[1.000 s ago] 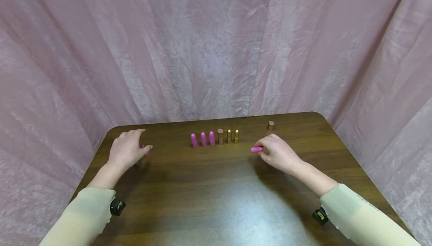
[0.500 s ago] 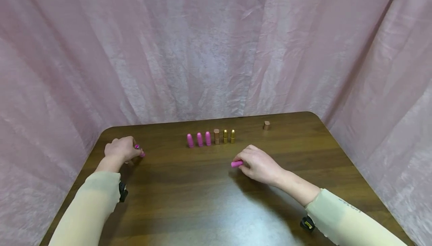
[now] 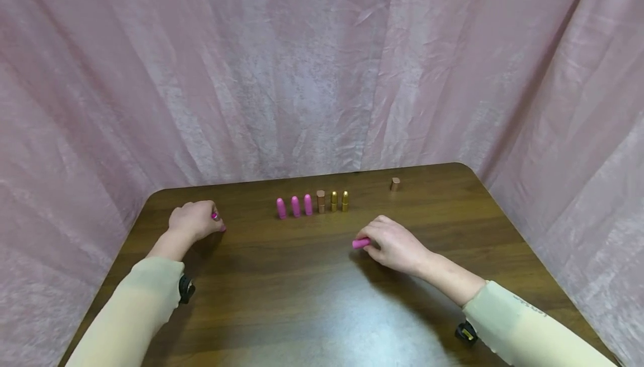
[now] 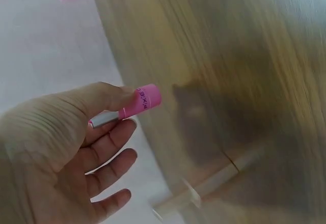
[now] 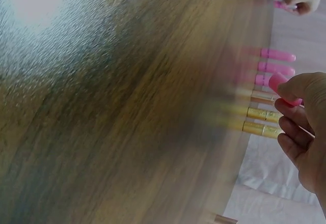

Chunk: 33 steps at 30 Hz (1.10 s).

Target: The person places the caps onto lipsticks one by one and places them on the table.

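My left hand (image 3: 193, 220) pinches an uncapped pink lipstick (image 4: 146, 99) between thumb and index finger, close over the table's left side. Its silver inner tube points back into the palm, and the lettered pink base faces outward. Toward the middle right, my right hand (image 3: 397, 246) pinches a pink lipstick cap (image 3: 361, 243) with thumb and fingers, above the table. Between and behind the hands stands a row: three pink lipsticks (image 3: 295, 206), one rose-gold lipstick (image 3: 321, 202) and two gold lipsticks (image 3: 334, 202).
A short rose-gold piece (image 3: 395, 184) stands near the back right edge of the wooden table (image 3: 282, 294). In the left wrist view a blurred rose-gold lipstick (image 4: 209, 186) stands near the left hand; the head view does not show it. Pink curtains (image 3: 302, 76) hang behind.
The left hand, open beside the pink lipstick a second ago, has taken hold of it and shifted slightly right. The right hand has moved left and nearer the front with the pink cap.
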Tool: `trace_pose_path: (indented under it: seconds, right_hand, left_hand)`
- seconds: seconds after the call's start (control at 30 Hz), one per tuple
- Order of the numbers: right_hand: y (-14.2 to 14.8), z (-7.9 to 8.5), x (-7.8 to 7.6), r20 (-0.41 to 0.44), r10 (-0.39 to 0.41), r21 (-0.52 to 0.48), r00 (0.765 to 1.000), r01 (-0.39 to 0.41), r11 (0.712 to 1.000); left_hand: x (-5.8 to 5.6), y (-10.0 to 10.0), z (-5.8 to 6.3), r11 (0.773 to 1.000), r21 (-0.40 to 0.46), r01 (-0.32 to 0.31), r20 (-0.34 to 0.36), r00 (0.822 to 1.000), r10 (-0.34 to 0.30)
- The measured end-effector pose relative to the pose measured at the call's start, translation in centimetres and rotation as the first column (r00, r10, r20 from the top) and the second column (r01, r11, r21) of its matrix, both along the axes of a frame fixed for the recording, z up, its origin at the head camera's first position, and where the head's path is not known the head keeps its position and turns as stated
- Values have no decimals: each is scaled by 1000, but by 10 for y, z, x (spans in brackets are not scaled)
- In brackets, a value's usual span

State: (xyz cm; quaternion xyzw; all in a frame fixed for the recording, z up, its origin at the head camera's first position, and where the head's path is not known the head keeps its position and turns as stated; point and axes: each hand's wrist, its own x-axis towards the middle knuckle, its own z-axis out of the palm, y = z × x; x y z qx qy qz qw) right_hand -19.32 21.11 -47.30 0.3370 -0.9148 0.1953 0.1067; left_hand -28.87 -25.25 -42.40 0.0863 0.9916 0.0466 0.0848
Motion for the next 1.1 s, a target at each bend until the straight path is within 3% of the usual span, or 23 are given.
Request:
trace_pose_path:
  seconds: [0.1,0.23,0.33,0.43,0.7,0.9,1.1]
  right_hand:
    - [3,-2,-1,6,-11,2,1000,11,1000]
    - [6,-3,-2,10,-22,10,1000,22,1000]
    - [8,-4,-3,8,-29,13,1000,29,999]
    - [9,-5,-4,4,-32,14,999,32,999]
    - [11,-9,-3,-10,-40,15,999,40,999]
    - [13,-11,-1,-2,-44,12,999,44,999]
    - [14,-12,1,3,-60,1,998,60,998]
  left_hand:
    - [15,31,5,996,0,92,-78,993,-92]
    - [38,76,5,971,-3,237,-160,959,-234]
    - [52,104,1,948,-4,318,-184,932,-313]
    - [62,123,-5,936,-10,353,-186,919,-349]
    - [69,134,-30,939,22,344,-158,928,-336]
    - [74,128,-44,954,176,244,-133,966,-222]
    - [77,123,-59,926,325,193,-141,978,-155]
